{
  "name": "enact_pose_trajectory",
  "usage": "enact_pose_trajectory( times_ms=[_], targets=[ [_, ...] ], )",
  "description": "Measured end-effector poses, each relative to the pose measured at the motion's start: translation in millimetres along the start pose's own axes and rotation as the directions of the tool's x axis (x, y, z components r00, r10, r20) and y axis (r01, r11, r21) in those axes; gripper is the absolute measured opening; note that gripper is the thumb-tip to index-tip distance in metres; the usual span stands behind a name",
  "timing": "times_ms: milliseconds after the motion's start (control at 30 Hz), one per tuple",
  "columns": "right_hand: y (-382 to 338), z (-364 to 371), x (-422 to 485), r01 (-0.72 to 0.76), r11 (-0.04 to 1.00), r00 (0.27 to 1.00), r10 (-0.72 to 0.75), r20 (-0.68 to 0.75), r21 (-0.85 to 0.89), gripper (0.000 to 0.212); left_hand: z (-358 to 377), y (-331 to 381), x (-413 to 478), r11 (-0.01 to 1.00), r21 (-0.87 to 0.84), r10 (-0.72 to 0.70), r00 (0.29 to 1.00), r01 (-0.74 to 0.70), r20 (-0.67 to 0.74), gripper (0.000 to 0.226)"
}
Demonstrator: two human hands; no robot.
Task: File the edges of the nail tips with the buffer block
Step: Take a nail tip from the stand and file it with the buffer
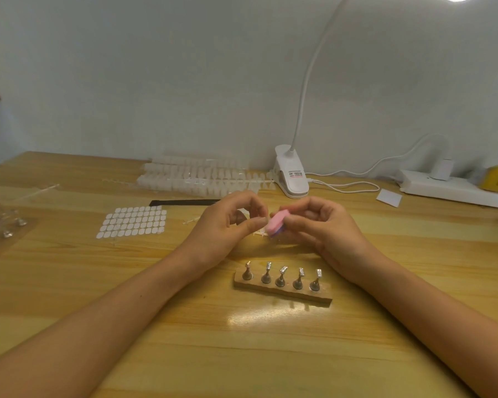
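Note:
A pink buffer block (276, 223) with a purple underside is held above the wooden table by my right hand (316, 222), fingers curled round it. My left hand (230, 225) is right beside it, thumb and fingers pinched together against the block's left end. What they pinch is too small to make out; a clear nail tip is likely but hidden. A thin clear strip (259, 233) shows just below the block. Both hands hover over the middle of the table.
A wooden holder (282, 290) with several metal stands sits in front of my hands. A sheet of adhesive tabs (131, 221), a black file (184, 202) and racks of clear nail tips (196, 176) lie behind left. A clip lamp (292, 176) and power strip (454, 189) stand at the back right.

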State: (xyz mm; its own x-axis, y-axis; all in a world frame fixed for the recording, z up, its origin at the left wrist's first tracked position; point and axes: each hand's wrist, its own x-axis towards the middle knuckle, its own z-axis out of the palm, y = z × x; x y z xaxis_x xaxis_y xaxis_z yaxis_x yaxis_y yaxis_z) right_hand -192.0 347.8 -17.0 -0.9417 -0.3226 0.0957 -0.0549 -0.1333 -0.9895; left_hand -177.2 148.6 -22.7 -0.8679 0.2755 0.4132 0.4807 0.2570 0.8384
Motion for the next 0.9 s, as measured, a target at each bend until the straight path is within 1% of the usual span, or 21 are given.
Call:
enact_pose_trajectory(
  times_ms=[67, 100, 167, 200, 233, 300, 333, 400, 433, 467, 533, 567, 633, 667, 767, 800, 867, 900],
  targets=[
    [-1.6, 2.4, -1.9, 0.002, 0.995, 0.997, 0.006, 0.082, -0.1, 0.027, 0.3, 0.2, -0.1, 1.0, 0.008, -0.004, 1.0, 0.004, 0.004, 0.005],
    [-0.7, 1.7, -1.4, 0.008, 0.996, 0.997, -0.002, 0.073, -0.093, 0.027, 0.2, 0.0, -0.3, 1.0, 0.004, -0.011, 1.0, 0.011, 0.002, 0.005],
    [-0.3, -0.3, -0.5, 0.01, 1.0, 1.0, -0.009, -0.012, 0.018, 0.03, -0.1, -0.7, -0.1, 1.0, 0.0, -0.02, 1.0, 0.02, -0.008, 0.007],
    [-0.7, -0.7, -0.2, 0.004, 0.999, 1.0, -0.003, -0.023, 0.035, 0.03, -0.3, -1.1, 0.2, 1.0, 0.0, -0.022, 1.0, 0.022, -0.014, 0.008],
    [-0.4, 0.0, -0.6, -0.002, 1.0, 1.0, 0.002, -0.005, -0.001, 0.029, -0.4, -1.3, 0.2, 1.0, -0.005, -0.022, 1.0, 0.022, -0.018, 0.008],
    [-0.9, 3.3, -3.0, 0.005, 0.994, 0.997, 0.004, 0.083, -0.112, 0.025, -0.6, -0.9, 0.3, 1.0, -0.016, -0.017, 1.0, 0.017, -0.017, 0.007],
    [0.5, 3.0, -2.4, 0.021, 0.993, 0.997, -0.012, 0.073, -0.117, 0.025, -0.4, -0.8, 0.5, 1.0, -0.013, -0.015, 1.0, 0.015, -0.012, 0.008],
    [0.9, 0.7, -1.3, 0.031, 0.999, 0.999, -0.032, -0.024, -0.007, 0.029, 0.3, -0.9, 0.6, 1.0, 0.008, -0.016, 1.0, 0.016, -0.005, 0.01],
    [0.6, -0.4, -0.8, 0.025, 0.999, 0.999, -0.024, -0.047, 0.024, 0.029, 0.5, -1.0, 0.4, 1.0, 0.017, -0.017, 1.0, 0.017, -0.008, 0.01],
    [0.2, -0.4, -0.4, 0.015, 1.0, 0.999, -0.015, -0.034, 0.003, 0.027, 0.5, -1.1, 0.3, 1.0, 0.019, -0.017, 1.0, 0.017, -0.011, 0.009],
    [-1.2, 1.9, -1.3, 0.004, 0.995, 0.998, 0.003, 0.069, -0.1, 0.023, 0.2, -0.9, -0.1, 1.0, 0.005, -0.023, 1.0, 0.023, 0.001, 0.005],
    [0.3, 1.5, -1.4, 0.01, 0.995, 0.997, -0.003, 0.072, -0.102, 0.024, 0.3, -0.8, -0.7, 0.999, -0.012, -0.032, 0.999, 0.032, 0.012, 0.005],
    [-0.2, 0.9, -1.0, 0.015, 1.0, 1.0, -0.014, 0.004, -0.02, 0.028, 0.1, -0.8, -0.9, 0.998, -0.043, -0.044, 0.999, 0.044, 0.014, 0.008],
    [-0.9, 0.6, -1.0, 0.01, 1.0, 1.0, -0.01, -0.007, -0.017, 0.027, 0.0, -1.1, -0.7, 0.998, -0.043, -0.043, 0.999, 0.043, 0.007, 0.008],
    [-0.6, 2.0, -1.3, 0.009, 0.99, 0.994, 0.006, 0.109, -0.138, 0.019, 0.1, -1.1, -0.3, 1.0, 0.003, -0.018, 1.0, 0.018, 0.026, 0.006],
    [0.6, 1.6, -1.2, 0.015, 0.992, 0.996, -0.004, 0.09, -0.125, 0.019, 0.2, -1.0, -0.5, 1.0, -0.001, -0.017, 0.999, 0.017, 0.034, 0.007],
    [0.5, 0.1, -0.1, 0.015, 0.999, 1.0, -0.014, 0.012, -0.042, 0.026, -0.1, -0.7, -0.8, 0.999, -0.034, -0.026, 1.0, 0.027, 0.015, 0.01],
    [0.4, -0.3, -0.1, 0.014, 0.999, 1.0, -0.013, 0.016, -0.052, 0.029, -0.5, -0.8, -0.9, 0.999, -0.046, -0.028, 1.0, 0.028, -0.006, 0.01]
  ],
)
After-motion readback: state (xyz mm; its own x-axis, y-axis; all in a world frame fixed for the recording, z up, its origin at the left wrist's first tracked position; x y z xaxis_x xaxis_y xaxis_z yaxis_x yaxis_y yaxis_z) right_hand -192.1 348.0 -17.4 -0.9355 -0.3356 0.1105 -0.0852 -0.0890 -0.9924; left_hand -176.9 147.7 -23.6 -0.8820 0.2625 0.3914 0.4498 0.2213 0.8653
